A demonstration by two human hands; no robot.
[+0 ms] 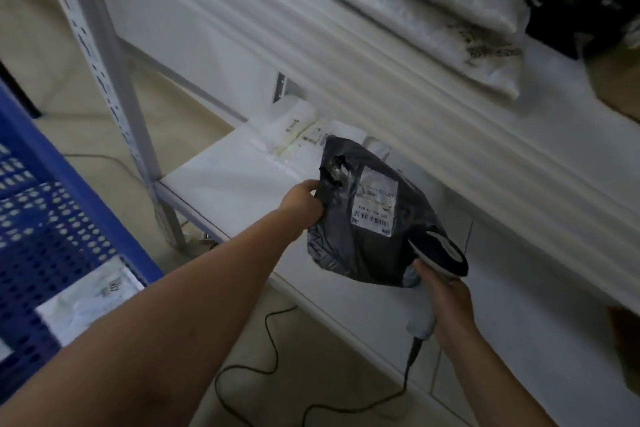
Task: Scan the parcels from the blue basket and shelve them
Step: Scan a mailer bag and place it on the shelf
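hands [302, 205], left on grey parcel [360, 246], right [448, 305] on corded scanner [445, 253]

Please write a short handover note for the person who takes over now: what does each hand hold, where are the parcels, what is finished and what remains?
Left hand: grips the grey parcel by its left edge, above the lower shelf, label facing up.
Right hand: holds the scanner, its head by the parcel's lower right corner.
Basket: at least one white parcel inside.
Done: shelved parcels lie at the back of the lower shelf.
Left: I cannot tell if the grey parcel is scanned; scan it if needed, shelve it, then empty the basket.
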